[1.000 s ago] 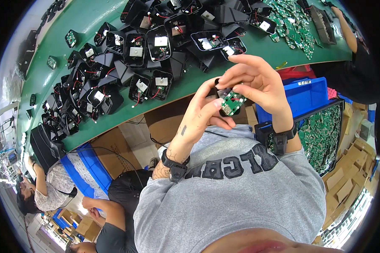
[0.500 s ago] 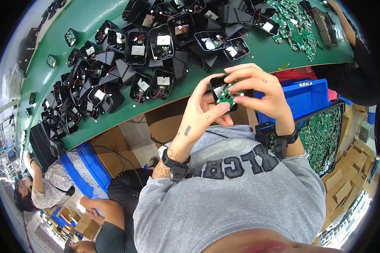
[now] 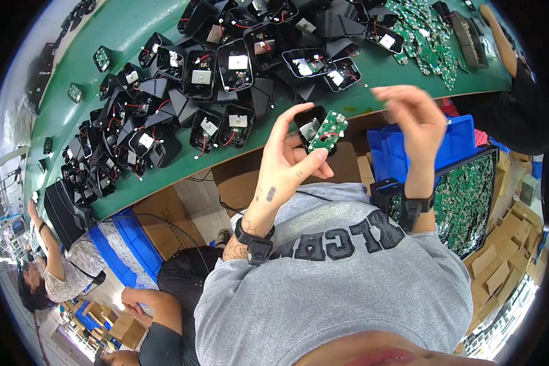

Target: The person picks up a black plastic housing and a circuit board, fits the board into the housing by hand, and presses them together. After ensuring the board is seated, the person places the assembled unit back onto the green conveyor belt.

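Observation:
My left hand [image 3: 290,160] holds a black plastic housing [image 3: 309,122] with a small green circuit board [image 3: 328,132] resting on its edge, red wires running between them. It is raised just in front of the green table's near edge [image 3: 183,174]. My right hand [image 3: 412,119] is lifted to the right of the housing, blurred, fingers spread, apart from it and holding nothing I can see. Both wrists wear black bands.
Several open black housings [image 3: 219,67] with boards and red wires cover the green table. Loose green circuit boards [image 3: 421,36] lie at the far right. A blue bin [image 3: 454,143] and a tray of boards [image 3: 470,201] stand at my right. Other people sit at lower left [image 3: 49,274].
My right hand has let go of the board and housing and moved away to the right. My left hand keeps the housing, lowered slightly toward me.

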Demonstrator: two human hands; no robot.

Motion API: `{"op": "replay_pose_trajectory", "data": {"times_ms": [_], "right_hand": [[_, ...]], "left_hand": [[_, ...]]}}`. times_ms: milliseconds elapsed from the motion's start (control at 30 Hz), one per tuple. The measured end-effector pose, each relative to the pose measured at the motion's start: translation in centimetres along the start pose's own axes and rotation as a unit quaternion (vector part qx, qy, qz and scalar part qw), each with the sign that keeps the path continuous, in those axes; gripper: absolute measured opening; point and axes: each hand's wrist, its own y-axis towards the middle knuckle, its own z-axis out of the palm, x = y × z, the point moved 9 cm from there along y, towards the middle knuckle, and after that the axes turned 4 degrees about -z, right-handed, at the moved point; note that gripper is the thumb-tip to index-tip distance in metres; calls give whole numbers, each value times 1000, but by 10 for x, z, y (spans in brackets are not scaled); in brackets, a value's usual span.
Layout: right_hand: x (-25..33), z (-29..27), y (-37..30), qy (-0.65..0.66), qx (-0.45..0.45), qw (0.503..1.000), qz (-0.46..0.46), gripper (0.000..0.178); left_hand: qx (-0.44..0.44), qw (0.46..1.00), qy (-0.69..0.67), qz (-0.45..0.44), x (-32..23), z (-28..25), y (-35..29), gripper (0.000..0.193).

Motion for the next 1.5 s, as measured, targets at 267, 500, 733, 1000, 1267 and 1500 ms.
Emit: {"op": "replay_pose_trajectory", "data": {"times_ms": [267,500,733,1000,1267,1500], "right_hand": [[-20,43,-28,164,-103,960,203,26],[-50,95,-36,377,-177,873,253,12],[-36,104,-28,256,7,905,339,11],[14,81,-6,-123,-45,991,6,12],[-18,101,-11,197,-139,955,174,11],[-30,112,1,253,-37,935,247,12]], "left_hand": [[-95,989,60,99,-18,-10,-1,68],[-160,950,164,214,-27,-23,-10,65],[-137,908,213,334,-36,-22,-21,70],[-131,910,200,338,-35,-23,-15,69],[-178,905,173,345,-37,-24,-21,73],[-193,845,245,435,-57,-28,-22,71]]}}
